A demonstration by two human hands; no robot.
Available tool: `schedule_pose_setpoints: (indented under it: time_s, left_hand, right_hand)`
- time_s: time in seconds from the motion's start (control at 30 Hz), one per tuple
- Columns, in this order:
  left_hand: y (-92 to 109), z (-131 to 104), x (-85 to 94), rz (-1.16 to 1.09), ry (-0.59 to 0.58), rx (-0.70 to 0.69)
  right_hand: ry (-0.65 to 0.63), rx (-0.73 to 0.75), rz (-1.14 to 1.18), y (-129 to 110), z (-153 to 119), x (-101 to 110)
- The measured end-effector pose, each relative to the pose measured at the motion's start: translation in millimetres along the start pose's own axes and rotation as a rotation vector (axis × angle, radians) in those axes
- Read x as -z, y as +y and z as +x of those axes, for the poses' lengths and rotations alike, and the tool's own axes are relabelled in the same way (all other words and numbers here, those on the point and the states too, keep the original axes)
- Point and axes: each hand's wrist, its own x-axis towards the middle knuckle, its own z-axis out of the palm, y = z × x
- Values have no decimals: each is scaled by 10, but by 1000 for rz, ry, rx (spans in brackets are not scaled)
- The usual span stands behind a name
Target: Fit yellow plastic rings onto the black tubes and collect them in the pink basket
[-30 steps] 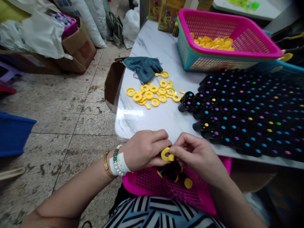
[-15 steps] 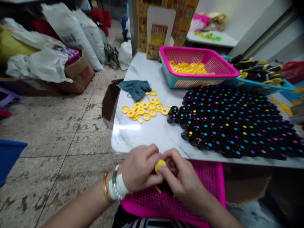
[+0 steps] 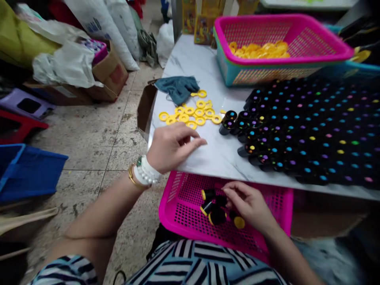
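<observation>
Because the yellow rings [image 3: 184,122] lie loose and partly overlapping on the bench [image 3: 213,154], the left hand [image 3: 170,148] just beside them, its fingers parted and apparently empty, could snag two at once or scatter them. Over the pink basket [image 3: 190,221], the right hand [image 3: 251,206] has its fingers curled close together, whether gripping anything cannot be told; a careless nudge might roll the black cylinders [image 3: 217,216] lying inside.

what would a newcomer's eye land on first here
Probably the black cylinders with coloured dots, packed across the right of the table. Next, the bright pink basket of yellow pieces behind them, then the loose yellow rings just beyond the left hand.
</observation>
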Motion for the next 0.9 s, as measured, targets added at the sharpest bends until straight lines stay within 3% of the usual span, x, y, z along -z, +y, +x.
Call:
schedule_pose_setpoints:
  time_s: [0.13,0.23,0.4,0.57,0.7,0.8,0.9]
  left_hand:
    - [-228,134,-78,258,0,94]
    - [-268,102,-178,365,-60,90]
    - [38,-78,-212,353,-164,10]
    - [390,-255,-311,307,-325,-206]
    - [514,-338,-456,310,-284,-342]
    - [485,-429,-545,256,-191,-467]
    - [402,-518,-627,149,-92,-446]
  right_hand:
    - [31,-9,-13,184,-19,36]
    - [42,44,-98,223,-70,65]
    - [19,116,-198,70,-154,96]
    - [93,437,-354,-163,-187,51]
    - [278,650,-390,-275,-183,58]
    - [396,675,-384,-314,-172,97]
    - [478,669,-422,-320,-130,127]
